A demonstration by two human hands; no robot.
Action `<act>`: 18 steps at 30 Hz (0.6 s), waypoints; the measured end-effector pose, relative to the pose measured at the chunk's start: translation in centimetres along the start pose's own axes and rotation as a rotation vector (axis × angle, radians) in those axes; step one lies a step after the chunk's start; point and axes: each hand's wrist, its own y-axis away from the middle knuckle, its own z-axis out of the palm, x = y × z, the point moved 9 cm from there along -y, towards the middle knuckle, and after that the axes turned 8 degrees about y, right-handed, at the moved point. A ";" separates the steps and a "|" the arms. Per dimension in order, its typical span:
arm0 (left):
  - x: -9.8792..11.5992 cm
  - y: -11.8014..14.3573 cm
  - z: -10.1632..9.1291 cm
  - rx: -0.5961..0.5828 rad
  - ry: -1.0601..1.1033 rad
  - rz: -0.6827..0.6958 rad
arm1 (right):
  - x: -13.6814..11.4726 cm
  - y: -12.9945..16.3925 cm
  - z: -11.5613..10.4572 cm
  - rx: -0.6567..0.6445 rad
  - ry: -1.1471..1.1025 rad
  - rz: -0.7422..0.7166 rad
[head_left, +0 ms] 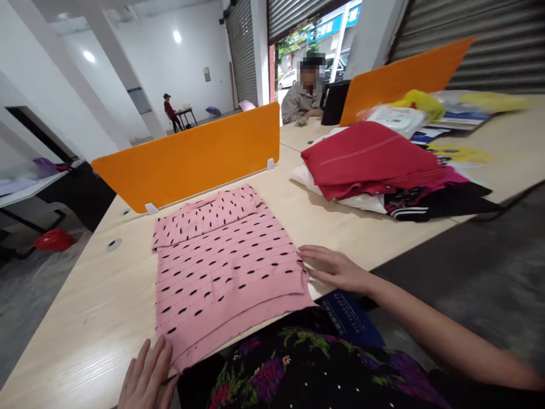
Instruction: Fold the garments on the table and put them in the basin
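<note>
Pink knit top [221, 267] lies folded flat on wooden table [85, 318], near its front edge.
To smooth well: keep palms flat, press outward w/ even pressure so edges stay aligned. Left hand [147, 378] open, fingers spread, touching the near-left corner; right hand [334, 267] open & flat vs. the right edge. Neither grips anything. Red clothes pile [370, 159] sits well apart.

Bare-armed person in a black garment [298, 369] printed with purple and green flowers.
</note>
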 end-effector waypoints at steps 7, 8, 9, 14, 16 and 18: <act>0.0 -2.0 0.5 -0.071 0.081 0.061 | -4.3 1.0 1.8 -0.161 0.210 -0.137; -0.2 -1.8 0.4 -0.069 0.101 0.043 | -4.8 0.9 1.7 -0.143 0.192 -0.157; -0.4 -1.5 0.3 -0.066 0.126 0.021 | -5.2 1.0 1.6 -0.132 0.164 -0.182; 0.2 -1.1 -3.4 -0.007 0.296 -0.090 | -5.7 1.2 -0.9 -0.016 -0.033 -0.231; 0.9 -2.1 -5.7 0.043 0.346 -0.121 | -5.0 0.8 -2.5 0.060 -0.106 -0.169; 1.4 -3.3 -7.4 0.112 0.406 -0.168 | -4.0 0.0 -3.3 0.071 -0.181 -0.066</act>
